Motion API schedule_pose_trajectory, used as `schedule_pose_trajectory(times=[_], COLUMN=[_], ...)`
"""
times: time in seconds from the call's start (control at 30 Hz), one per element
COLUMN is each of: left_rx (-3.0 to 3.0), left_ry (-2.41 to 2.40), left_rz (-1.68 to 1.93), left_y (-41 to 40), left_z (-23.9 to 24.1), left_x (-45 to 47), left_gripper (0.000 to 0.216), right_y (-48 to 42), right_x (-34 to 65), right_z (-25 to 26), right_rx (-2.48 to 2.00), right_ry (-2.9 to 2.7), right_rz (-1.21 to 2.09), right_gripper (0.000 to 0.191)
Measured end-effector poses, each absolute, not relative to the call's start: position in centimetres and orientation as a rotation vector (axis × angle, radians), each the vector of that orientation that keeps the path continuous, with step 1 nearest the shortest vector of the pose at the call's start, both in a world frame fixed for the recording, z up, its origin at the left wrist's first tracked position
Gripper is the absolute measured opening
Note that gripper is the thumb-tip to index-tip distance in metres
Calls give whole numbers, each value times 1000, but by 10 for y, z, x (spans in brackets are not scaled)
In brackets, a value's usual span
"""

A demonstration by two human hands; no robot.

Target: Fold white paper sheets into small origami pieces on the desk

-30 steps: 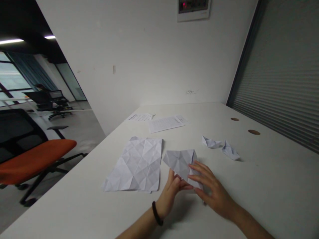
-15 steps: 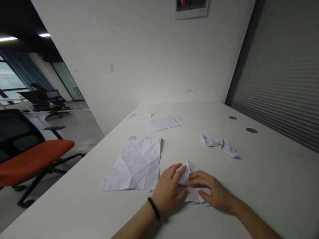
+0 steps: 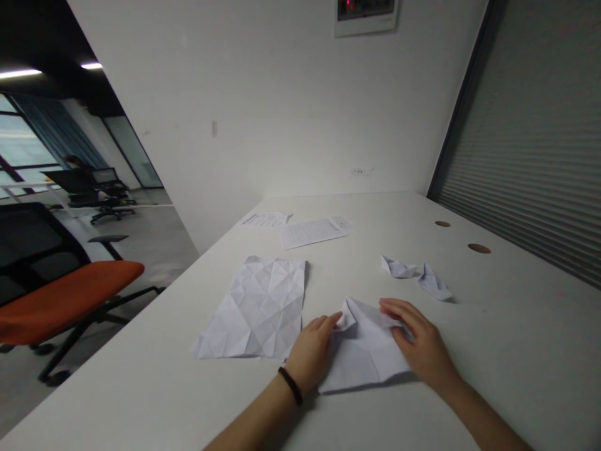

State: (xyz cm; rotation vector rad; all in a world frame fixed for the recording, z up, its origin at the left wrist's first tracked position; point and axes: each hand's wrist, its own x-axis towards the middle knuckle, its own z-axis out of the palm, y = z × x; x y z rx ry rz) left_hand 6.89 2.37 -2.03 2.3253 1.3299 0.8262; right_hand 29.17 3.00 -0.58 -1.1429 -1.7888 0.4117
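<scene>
A partly folded sheet of white paper (image 3: 369, 354) lies on the table in front of me, its upper left corner raised in a fold. My left hand (image 3: 315, 347), with a black band on the wrist, grips the paper's left side near that fold. On the opposite side, my right hand (image 3: 420, 338) pinches the upper right edge between thumb and fingers. Left of my hands rests a flattened sheet of creased paper (image 3: 263, 307). Beyond my right hand sit two small folded paper pieces, one (image 3: 399, 267) touching or nearly touching the other (image 3: 434, 283).
Printed sheets (image 3: 314, 232) lie farther back on the white table (image 3: 211, 407). Two round holes (image 3: 479, 248) pierce its right side. A white wall closes the back, and a blind-covered window stands right. An orange office chair (image 3: 103, 282) is at left; a person sits in the distance.
The folded paper has been opened out wider, its lower part now spread flat. My right hand has moved right with the paper's edge, and my left hand has shifted slightly left.
</scene>
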Motion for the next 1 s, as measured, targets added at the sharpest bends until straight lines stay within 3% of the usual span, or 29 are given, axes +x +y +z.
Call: schedule_pose_trajectory(times=[0.13,0.27,0.37,0.57,0.7,0.8,0.87,0.93,1.0], left_rx=[2203,2175,2323,2583,2793,2855,2807,2738,2666], left_ry=[1414,1552,1569,1629,1218,801,811,991,1170], left_rz=[978,942,989,1069,1167,845,653,534,426], left_y=[26,28,28,24,15,9,9,11,15], left_z=[-21,-25,-28,-20,-6,2,2,-2,-6], left_x=[63,62,64,69,69,72,74,72,67], left_gripper=[47,69,85,75,50,39,35,46,73], right_y=[30,37,43,44,37,34,33,32,31], right_x=[301,313,316,304,296,297,299,301,304], right_z=[3,-15,-35,-35,-24,-25,-25,-23,-17], right_rx=[-1229,-1521,-1543,-1204,-984,-1099,-1217,-1307,-1357], right_ry=[-1797,-1839,-1933,-2133,-2342,-2451,-2488,-2502,-2506], right_rz=[291,351,143,-128,-39,153,285,388,494], right_gripper=[21,43,60,55,43,41,45,46,53])
